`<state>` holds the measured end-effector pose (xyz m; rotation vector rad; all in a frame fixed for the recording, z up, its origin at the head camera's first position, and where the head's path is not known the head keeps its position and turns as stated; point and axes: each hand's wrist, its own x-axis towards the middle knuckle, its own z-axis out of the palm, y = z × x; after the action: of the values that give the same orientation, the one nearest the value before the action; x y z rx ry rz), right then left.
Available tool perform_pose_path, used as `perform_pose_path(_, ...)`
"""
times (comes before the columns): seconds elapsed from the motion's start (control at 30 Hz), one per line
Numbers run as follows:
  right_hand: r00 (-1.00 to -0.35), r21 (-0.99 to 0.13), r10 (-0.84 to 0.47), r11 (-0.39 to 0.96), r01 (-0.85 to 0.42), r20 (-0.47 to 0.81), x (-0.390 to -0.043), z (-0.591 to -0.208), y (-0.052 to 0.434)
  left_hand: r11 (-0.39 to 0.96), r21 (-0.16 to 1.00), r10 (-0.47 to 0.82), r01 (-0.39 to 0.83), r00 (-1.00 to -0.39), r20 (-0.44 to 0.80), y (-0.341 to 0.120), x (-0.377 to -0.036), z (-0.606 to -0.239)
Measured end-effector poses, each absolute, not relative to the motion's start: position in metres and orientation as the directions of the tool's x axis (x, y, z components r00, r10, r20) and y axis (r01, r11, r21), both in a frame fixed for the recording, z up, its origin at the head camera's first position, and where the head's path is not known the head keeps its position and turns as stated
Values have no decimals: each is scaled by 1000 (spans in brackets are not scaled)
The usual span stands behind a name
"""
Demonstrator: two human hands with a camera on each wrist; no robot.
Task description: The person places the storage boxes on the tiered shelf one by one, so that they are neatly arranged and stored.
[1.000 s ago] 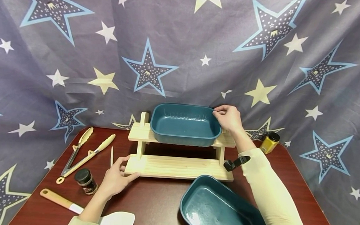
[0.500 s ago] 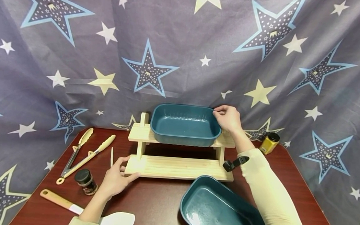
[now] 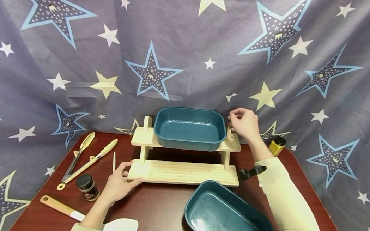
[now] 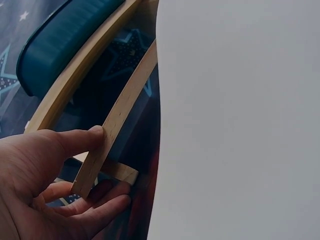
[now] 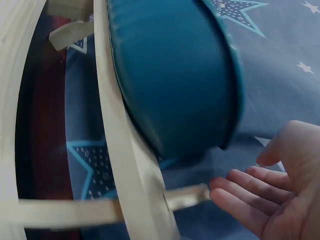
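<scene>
A teal rectangular baking dish sits on the upper board of a two-step wooden rack. My right hand is just beyond the dish's right end, apart from its rim and holding nothing. In the right wrist view its fingers are loosely bent beside the rack's rear post; contact with the post cannot be told. My left hand grips the left end of the lower board, thumb on one side and fingers around the other, as the left wrist view shows. Another teal baking dish stands on the table in front.
On the left of the dark red table lie tongs, a black-capped spice jar and a white-bladed spatula. A yellow jar stands at the back right. A star-patterned cloth hangs behind the rack.
My right hand has let go of the upper dish's right rim and moved a little to the right. The left hand keeps its grip, and the dish stays on the rack.
</scene>
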<state>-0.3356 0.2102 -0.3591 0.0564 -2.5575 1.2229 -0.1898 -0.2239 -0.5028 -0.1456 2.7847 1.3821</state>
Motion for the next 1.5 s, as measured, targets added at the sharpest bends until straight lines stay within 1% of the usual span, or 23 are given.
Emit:
perform_pose_path(0.17,-962,-737,54,655,-168,267,-320,-355,234,593,800,-67,-93,-996,-66,-224,-190,-503)
perform_pose_path(0.33,-982,-772,9,620,-142,187,-299,-356,256,572,813,-72,-111,-994,-85,-223,-189,-502)
perform_pose_path(0.4,-985,-780,-12,609,-145,174,-289,-359,264,569,814,-74,-114,-993,-87,-223,-188,-502)
perform_pose_path(0.6,-982,-757,-90,626,-187,169,-256,-372,290,540,834,-66,-111,-994,-90,-223,-190,-504)
perform_pose_path(0.7,-977,-735,-141,643,-215,162,-241,-376,305,504,856,-58,-116,-993,-100,-223,-191,-507)
perform_pose_path(0.83,-970,-735,-211,637,-232,123,-219,-379,322,445,886,-50,-129,-992,-119,-223,-193,-510)
perform_pose_path(1.0,-944,-751,-317,600,-276,94,-195,-391,343,388,912,-35,-134,-991,-131,-223,-193,-513)
perform_pose_path(1.17,-875,-754,-471,535,-382,109,-178,-412,357,390,912,-27,-130,-991,-129,-224,-194,-513)
perform_pose_path(1.23,-850,-762,-514,503,-408,116,-172,-420,362,396,909,-24,-128,-991,-129,-225,-194,-513)
perform_pose_path(1.37,-832,-796,-544,452,-403,112,-160,-432,368,407,906,-14,-113,-993,-117,-225,-193,-512)
perform_pose_path(1.5,-847,-808,-522,456,-373,97,-149,-442,372,412,905,-12,-104,-994,-108,-224,-194,-512)
